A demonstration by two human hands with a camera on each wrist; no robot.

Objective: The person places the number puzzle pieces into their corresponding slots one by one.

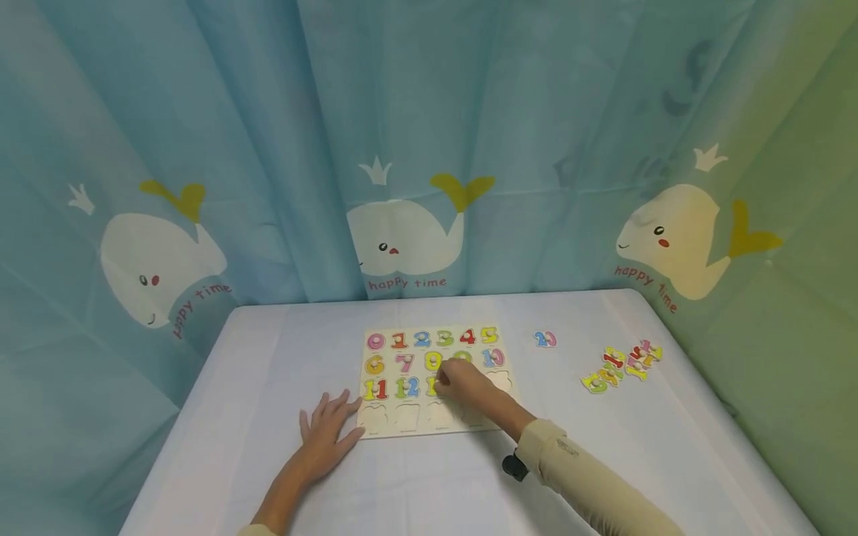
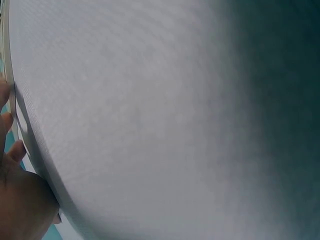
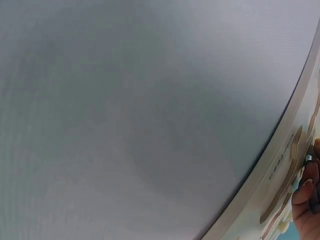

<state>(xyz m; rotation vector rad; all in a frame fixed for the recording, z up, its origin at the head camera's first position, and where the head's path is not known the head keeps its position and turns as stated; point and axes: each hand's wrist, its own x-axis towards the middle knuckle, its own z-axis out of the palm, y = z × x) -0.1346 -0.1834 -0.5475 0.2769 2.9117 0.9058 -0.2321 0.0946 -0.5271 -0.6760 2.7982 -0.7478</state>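
Note:
A wooden number puzzle board [image 1: 424, 418] lies on the table, its upper rows filled with coloured knobbed number pieces and its bottom row showing bare recesses. My right hand [image 1: 462, 381] is over the third row, fingers curled and pinching a number puzzle piece [image 1: 432, 386]. A yellow digit of that piece shows; my hand hides the rest. In the right wrist view, curled fingers [image 3: 304, 195] appear at the board's far side. My left hand [image 1: 327, 432] rests flat with fingers spread, its fingertips at the board's left edge. Part of it [image 2: 25, 205] shows in the left wrist view.
Right of the board lies a blue and pink number 20 piece [image 1: 545, 339]. Farther right, several loose number pieces [image 1: 611, 368] lie in two clusters. A small black device [image 1: 514, 467] sits at my right wrist. A whale-print curtain [image 1: 268, 186] hangs behind the white table [image 1: 268, 357].

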